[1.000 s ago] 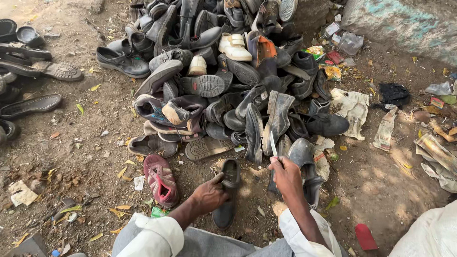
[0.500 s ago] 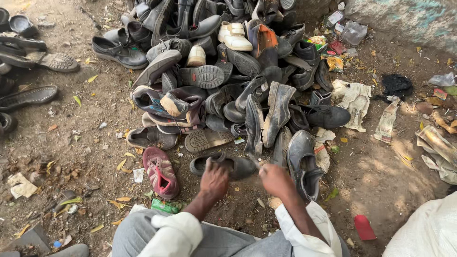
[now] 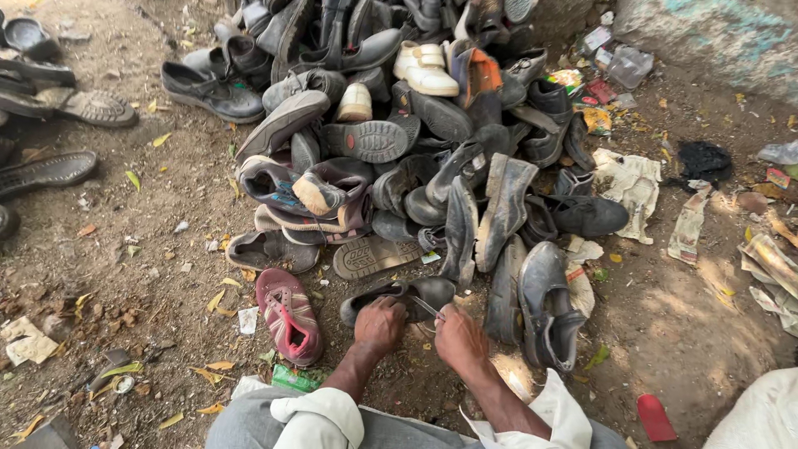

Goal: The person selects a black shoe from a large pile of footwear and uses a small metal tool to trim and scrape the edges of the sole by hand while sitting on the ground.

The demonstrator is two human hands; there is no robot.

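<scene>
Centrally, a big heap of worn shoes (image 3: 399, 141) is spread over the dirt ground (image 3: 125, 241). At its near edge a black shoe (image 3: 407, 296) is gripped by the left hand (image 3: 380, 326), fingers closed on it. A thin blade (image 3: 426, 308) (hard to make out) is pinched in the right hand (image 3: 460, 338), just beside a pink sandal (image 3: 288, 315).

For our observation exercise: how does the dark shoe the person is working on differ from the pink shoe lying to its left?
The dark shoe is black and plain, lies sideways, and both the left hand and right hand are on it. The pink shoe is red-pink with pale straps, points away from the person, and lies untouched. Both look worn and rest on the dirt ground beside the shoe pile.
</scene>
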